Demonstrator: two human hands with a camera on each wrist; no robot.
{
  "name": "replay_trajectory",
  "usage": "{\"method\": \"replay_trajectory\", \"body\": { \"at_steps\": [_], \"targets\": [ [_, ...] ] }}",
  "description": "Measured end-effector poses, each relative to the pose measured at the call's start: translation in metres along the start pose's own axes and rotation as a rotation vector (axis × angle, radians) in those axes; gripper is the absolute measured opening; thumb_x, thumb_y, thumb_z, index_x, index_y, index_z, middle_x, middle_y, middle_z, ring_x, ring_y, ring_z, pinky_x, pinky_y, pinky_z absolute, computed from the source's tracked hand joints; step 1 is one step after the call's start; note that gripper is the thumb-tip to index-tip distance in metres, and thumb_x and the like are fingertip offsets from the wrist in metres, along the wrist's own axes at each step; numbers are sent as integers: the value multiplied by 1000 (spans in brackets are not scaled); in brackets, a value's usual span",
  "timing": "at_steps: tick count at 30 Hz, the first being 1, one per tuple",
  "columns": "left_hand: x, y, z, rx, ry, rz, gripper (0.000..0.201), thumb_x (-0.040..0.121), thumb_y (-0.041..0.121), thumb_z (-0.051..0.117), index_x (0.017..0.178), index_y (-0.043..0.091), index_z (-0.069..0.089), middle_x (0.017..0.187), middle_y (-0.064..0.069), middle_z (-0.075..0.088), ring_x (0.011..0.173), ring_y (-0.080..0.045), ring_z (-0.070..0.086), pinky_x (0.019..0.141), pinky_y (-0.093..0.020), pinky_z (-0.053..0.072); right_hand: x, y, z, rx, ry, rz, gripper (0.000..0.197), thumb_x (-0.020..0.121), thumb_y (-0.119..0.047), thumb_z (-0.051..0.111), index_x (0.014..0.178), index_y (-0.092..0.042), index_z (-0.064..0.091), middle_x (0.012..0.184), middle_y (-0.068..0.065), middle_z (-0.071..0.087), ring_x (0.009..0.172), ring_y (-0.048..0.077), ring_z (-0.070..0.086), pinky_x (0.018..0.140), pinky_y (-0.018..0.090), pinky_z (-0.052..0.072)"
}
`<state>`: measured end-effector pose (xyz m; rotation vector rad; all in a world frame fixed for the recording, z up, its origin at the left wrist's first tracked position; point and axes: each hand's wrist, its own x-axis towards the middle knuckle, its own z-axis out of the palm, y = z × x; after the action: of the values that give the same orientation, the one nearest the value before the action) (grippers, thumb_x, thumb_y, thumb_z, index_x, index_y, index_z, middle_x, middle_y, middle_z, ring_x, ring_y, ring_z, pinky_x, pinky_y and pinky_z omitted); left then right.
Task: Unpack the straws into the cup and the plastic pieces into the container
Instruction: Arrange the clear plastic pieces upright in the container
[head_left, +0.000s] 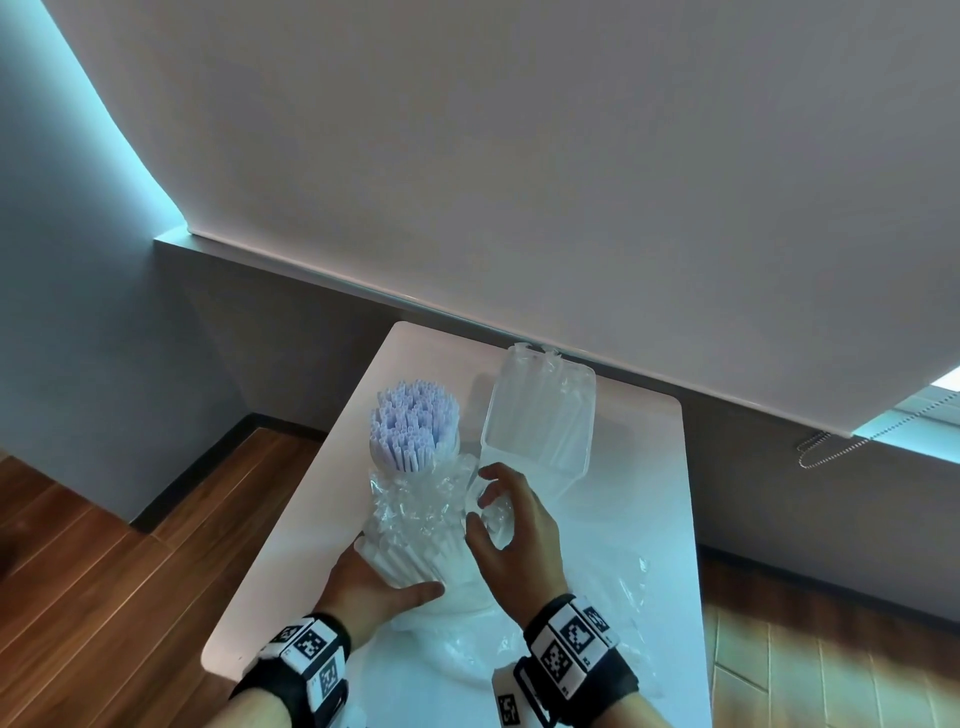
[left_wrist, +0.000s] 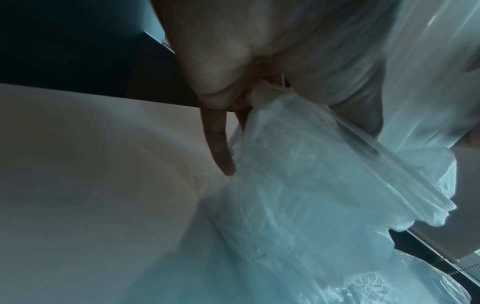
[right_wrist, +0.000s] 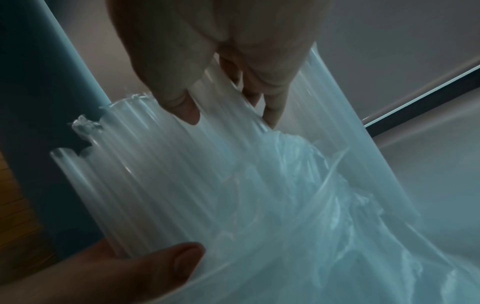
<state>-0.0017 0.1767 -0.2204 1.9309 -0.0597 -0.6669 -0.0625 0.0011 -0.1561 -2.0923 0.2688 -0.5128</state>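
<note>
Gripping a bundle of translucent white plastic straws (head_left: 410, 551) in crinkled clear wrapping (head_left: 415, 499), left hand (head_left: 374, 587) at the near end. Right hand (head_left: 514, 525): fingers curled at the wrapping, grasp cannot be told. Beyond, upright straws in a cup (head_left: 415, 426); clear hinged plastic container (head_left: 540, 415), lid open, on white table (head_left: 639, 467).

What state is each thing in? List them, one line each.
Cup: upright, packed with straws.
Container: lid open, clear pieces inside.
Bundle: tubes still in wrapper, held by left hand.
Right hand: fingers curled at the wrapper.
Table: loose plastic film lying on it.
</note>
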Motion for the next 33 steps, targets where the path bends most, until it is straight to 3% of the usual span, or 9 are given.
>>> {"method": "replay_trajectory", "body": {
  "at_steps": [5, 8, 10, 13, 17, 21, 30, 33],
  "targets": [
    [3, -4, -1, -18, -22, -1, 90, 38, 42, 98, 117, 32, 55, 111, 13, 65, 103, -6, 62, 90, -23, 44, 4, 8, 4, -79, 111, -83, 29, 78, -5, 73, 101, -15, 59, 111, -3, 52, 102, -2, 51, 85, 6, 39],
    [2, -3, 0, -15, -39, -7, 92, 37, 46, 97, 118, 30, 56, 111, 14, 66, 101, -3, 61, 88, -22, 44, 5, 9, 5, -88, 76, -69, 32, 84, -9, 67, 108, -23, 52, 126, -4, 53, 116, 5, 51, 94, 15, 41],
    [2, -2, -1, -24, -43, -16, 91, 38, 45, 97, 118, 30, 55, 110, 14, 65, 100, -3, 60, 89, -22, 43, 5, 8, 7, -98, 44, -25, 38, 86, -14, 64, 114, -34, 46, 118, -11, 59, 110, 7, 55, 92, 18, 43],
    [1, 0, 0, -18, -40, 2, 87, 42, 41, 97, 117, 31, 55, 110, 15, 64, 99, -2, 60, 89, -22, 43, 5, 9, 9, -76, 64, 21, 36, 85, -14, 64, 105, -37, 44, 105, -18, 61, 96, 3, 59, 82, 12, 42],
    [0, 0, 0, -27, -36, -5, 86, 40, 39, 98, 115, 31, 56, 107, 15, 65, 98, -3, 61, 87, -22, 45, 7, 8, 10, -41, 121, -10, 30, 88, -9, 62, 107, -27, 47, 99, -9, 60, 91, 0, 57, 79, 5, 39],
    [3, -5, -1, -21, -40, -15, 101, 25, 59, 94, 115, 29, 60, 107, 12, 70, 100, -6, 65, 92, -28, 51, 11, 8, 7, -87, 144, -85, 29, 89, -5, 63, 103, -27, 50, 98, -4, 60, 89, -11, 51, 78, 1, 36],
    [6, -8, -1, -12, -50, 5, 97, 28, 54, 97, 114, 29, 61, 107, 10, 71, 100, -8, 67, 94, -34, 54, 33, -11, -16, -61, 282, -125, 18, 87, -15, 71, 102, -18, 61, 92, -17, 65, 85, -9, 59, 75, 4, 41],
    [7, -9, -2, -5, -49, 21, 88, 32, 49, 97, 110, 28, 63, 101, 10, 73, 94, -4, 69, 91, -32, 55, 45, -23, -32, -41, 333, -149, 19, 88, -19, 71, 103, -25, 60, 93, -15, 67, 85, -3, 64, 74, 12, 47]
  ]
}}
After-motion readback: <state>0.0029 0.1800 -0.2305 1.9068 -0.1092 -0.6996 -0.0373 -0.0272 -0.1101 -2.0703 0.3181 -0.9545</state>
